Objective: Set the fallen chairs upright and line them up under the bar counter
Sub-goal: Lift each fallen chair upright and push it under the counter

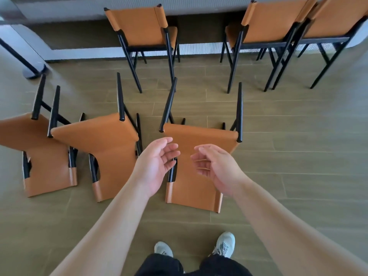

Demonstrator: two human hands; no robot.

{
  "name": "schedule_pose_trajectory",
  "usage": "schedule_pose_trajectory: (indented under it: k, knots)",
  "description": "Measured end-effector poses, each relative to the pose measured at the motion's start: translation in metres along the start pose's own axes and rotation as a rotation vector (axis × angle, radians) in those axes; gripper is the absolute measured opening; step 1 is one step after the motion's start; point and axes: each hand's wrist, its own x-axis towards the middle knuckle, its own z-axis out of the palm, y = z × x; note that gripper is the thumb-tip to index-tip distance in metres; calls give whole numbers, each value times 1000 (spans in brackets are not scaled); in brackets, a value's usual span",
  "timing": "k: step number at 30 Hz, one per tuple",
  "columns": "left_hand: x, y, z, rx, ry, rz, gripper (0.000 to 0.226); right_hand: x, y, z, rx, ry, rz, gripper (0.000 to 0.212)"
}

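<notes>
Three orange chairs with black legs lie on their backs on the floor: the left fallen chair (45,156), the middle fallen chair (111,152) and the right fallen chair (199,188). Their legs point toward the counter. My left hand (157,162) and my right hand (217,168) hover above the right fallen chair, palms facing each other, fingers loosely curled, holding nothing. Three more chairs stand upright at the grey bar counter (199,6): one in the middle (143,26) and two close together at the right (272,22) (336,18).
A black pole on a round base (32,70) stands at the far left by the counter end. Wood-look floor (298,146) stretches to the right of the fallen chairs. My feet in grey shoes (223,246) stand just behind the right fallen chair.
</notes>
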Motion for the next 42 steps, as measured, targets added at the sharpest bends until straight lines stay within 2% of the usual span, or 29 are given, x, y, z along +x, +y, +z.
schedule_pose_trajectory:
  k: [5, 12, 18, 23, 28, 33, 38, 42]
  knots:
    - [24, -18, 24, 36, -38, -61, 22, 10, 8, -24, 38, 76, 16, 19]
    - [63, -46, 39, 142, -168, -185, 21, 13, 28, -39, 56, 296, 23, 14]
    - [103, -85, 21, 224, -198, -274, 20, 38, 65, -43, 40, 400, 89, 12]
    - [159, -134, -3, 371, -193, -264, 19, 83, 115, -54, 31, 431, 166, 14]
    - [220, -203, -31, 415, -151, -262, 17, 142, 185, -78, 20, 482, 224, 12]
    - [275, -296, -77, 478, -119, -299, 17, 207, 283, -112, -48, 525, 294, 11]
    - [331, -408, -126, 614, -58, -348, 16, 276, 394, -147, -197, 508, 346, 16]
    - [374, -492, -158, 692, -26, -346, 16, 332, 477, -167, -326, 466, 382, 13]
